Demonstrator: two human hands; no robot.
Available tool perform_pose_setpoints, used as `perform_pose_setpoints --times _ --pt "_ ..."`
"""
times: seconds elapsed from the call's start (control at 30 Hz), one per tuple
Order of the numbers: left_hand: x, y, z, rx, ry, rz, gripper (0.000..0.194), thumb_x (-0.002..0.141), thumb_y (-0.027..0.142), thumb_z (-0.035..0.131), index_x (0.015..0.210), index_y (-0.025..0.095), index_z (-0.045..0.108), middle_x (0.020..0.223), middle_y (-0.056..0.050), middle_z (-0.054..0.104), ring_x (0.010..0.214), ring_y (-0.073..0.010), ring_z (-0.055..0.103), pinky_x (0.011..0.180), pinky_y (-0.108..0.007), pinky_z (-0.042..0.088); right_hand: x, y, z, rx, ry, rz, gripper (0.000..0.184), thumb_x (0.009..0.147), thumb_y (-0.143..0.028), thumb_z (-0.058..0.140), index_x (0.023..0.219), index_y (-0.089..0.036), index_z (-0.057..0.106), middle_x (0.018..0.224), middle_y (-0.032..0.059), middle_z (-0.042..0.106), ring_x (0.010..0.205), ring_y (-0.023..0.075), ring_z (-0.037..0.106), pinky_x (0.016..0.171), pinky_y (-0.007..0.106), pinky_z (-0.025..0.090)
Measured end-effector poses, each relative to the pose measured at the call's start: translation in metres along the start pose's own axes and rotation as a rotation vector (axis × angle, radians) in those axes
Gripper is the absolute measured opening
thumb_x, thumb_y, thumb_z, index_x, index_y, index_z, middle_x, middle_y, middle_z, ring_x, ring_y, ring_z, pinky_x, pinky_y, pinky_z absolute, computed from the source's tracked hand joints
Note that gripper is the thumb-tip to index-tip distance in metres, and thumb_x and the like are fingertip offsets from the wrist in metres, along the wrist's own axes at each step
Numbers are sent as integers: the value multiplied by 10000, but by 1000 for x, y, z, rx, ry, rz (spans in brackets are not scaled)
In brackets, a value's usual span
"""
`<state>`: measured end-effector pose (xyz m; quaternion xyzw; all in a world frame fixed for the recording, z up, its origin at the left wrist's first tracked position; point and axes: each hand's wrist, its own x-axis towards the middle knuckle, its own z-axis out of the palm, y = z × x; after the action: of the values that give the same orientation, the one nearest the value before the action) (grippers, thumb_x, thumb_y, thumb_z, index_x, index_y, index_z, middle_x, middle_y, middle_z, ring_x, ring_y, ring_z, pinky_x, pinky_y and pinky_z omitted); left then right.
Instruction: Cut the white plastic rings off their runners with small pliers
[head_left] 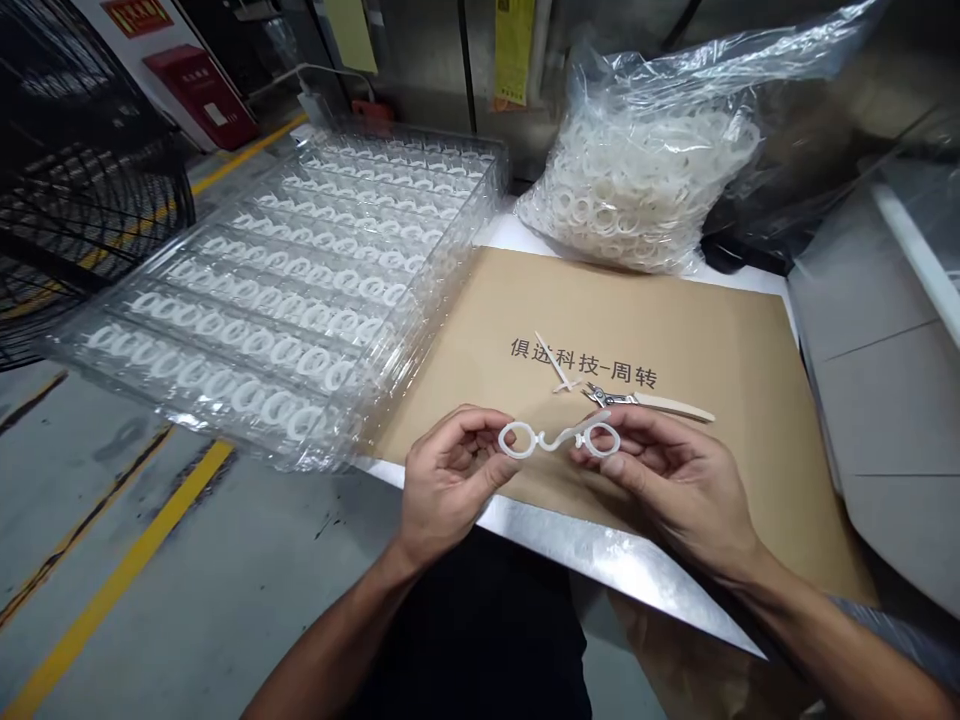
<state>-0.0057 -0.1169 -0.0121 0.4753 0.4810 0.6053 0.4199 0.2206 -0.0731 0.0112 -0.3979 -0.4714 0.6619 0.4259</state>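
Observation:
A white plastic part (559, 439), two rings joined by a curved runner, is held level between both hands above the near edge of a brown cardboard sheet (720, 330). My left hand (450, 480) pinches the left ring with thumb and fingers. The right ring is pinched by my right hand (667, 480). Just beyond the part lie small cutting pliers (645, 402) with pale handles and a loose white plastic strip (556, 366).
A stack of clear plastic trays (300, 290) filled with rows of white rings sits at the left. A clear bag (645, 170) full of white ring parts stands at the back. A black fan guard (75, 170) is far left; grey surfaces (885, 400) lie right.

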Motion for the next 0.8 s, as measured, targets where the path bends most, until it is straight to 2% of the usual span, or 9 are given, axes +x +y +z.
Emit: perform_pose_setpoints --times 0.13,0.33,0.5,0.8 --pt "-2 -1 -2 7 1 6 204 861 206 849 1043 174 762 941 -45 727 835 -129 718 784 -200 603 -2 2 2 29 0 1 290 853 -218 891 1126 -225 795 994 67 849 890 225 840 910 342 706" --pt "-1 -1 -2 14 -11 11 203 882 162 821 1070 215 763 942 -16 727 854 -98 712 820 -150 586 -1 1 4 106 -52 -31 261 870 -149 867 1108 -219 787 982 48 847 929 169 830 931 244 670" --pt "0 -3 -2 16 -7 23 218 885 142 813 1084 214 762 944 -19 737 866 -99 727 826 -140 595 -1 1 3 170 -88 -61 314 841 -108 875 1120 -224 786 1008 34 831 933 163 821 944 269 669" --pt "-1 -2 -3 47 -7 17 242 880 138 818 1102 219 767 971 -19 734 869 -93 720 831 -142 597 -1 -2 4 137 -98 -93 330 828 -79 872 1112 -224 786 987 22 814 920 145 810 928 246 656"
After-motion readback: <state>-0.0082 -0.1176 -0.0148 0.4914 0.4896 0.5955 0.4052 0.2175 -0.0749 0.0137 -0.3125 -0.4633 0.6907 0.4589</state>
